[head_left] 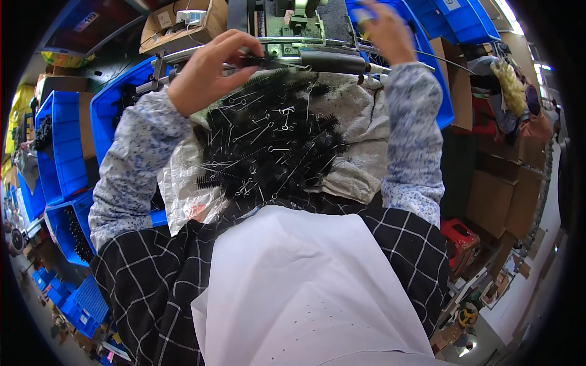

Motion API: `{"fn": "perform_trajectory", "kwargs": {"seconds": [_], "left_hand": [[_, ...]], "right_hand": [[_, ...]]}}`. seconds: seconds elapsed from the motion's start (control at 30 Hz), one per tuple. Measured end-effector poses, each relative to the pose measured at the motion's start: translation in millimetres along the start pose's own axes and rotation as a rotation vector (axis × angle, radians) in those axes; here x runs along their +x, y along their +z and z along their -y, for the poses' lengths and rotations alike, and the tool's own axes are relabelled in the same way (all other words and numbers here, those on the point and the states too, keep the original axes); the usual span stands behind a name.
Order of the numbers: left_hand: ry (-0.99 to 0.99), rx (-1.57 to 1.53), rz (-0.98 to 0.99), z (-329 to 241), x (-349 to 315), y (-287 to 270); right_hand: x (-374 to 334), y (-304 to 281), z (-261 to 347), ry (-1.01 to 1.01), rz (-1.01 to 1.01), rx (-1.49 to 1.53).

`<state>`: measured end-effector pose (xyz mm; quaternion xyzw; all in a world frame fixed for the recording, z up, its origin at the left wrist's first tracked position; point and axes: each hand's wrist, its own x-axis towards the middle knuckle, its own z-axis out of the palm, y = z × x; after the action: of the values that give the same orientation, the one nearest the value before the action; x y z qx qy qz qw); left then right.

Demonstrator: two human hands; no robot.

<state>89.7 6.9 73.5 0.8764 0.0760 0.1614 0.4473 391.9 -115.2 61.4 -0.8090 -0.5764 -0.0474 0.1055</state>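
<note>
At the upper centre, one black brush (256, 61) is pinched by the left hand (204, 70) above a heap of brushes (268, 146) too many to count, while the right hand (384, 33), grip unclear, is raised near blue bins (61, 140).

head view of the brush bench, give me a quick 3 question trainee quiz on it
1. True or false: the pile of black wire-handled bottle brushes lies on a white woven sack.
2. Which hand touches a black brush at the grey metal machine? A) left hand B) right hand
3. What colour are the plastic bins beside the pile?

Key: 1 true; 2 A, its fingers pinch the brush while the blurred right hand is raised farther right; 3 blue.
</note>
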Motion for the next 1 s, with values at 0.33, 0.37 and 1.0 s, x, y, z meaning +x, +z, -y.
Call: {"fn": "perform_trajectory", "kwargs": {"seconds": [0.33,0.37,1.0], "left_hand": [[-0.087,0.261,-0.024,13.3,12.7,34.2],[-0.162,0.253,0.254,24.1,14.8,38.7],[-0.166,0.48,0.839,59.9,38.1,81.1]], "right_hand": [[-6.4,37.2,50.9,0.028,-0.215,0.248],[1.6,53.4,32.5,0.079,-0.241,0.116],[41.8,103.7,2.3,-0.01,-0.193,-0.095]]}}
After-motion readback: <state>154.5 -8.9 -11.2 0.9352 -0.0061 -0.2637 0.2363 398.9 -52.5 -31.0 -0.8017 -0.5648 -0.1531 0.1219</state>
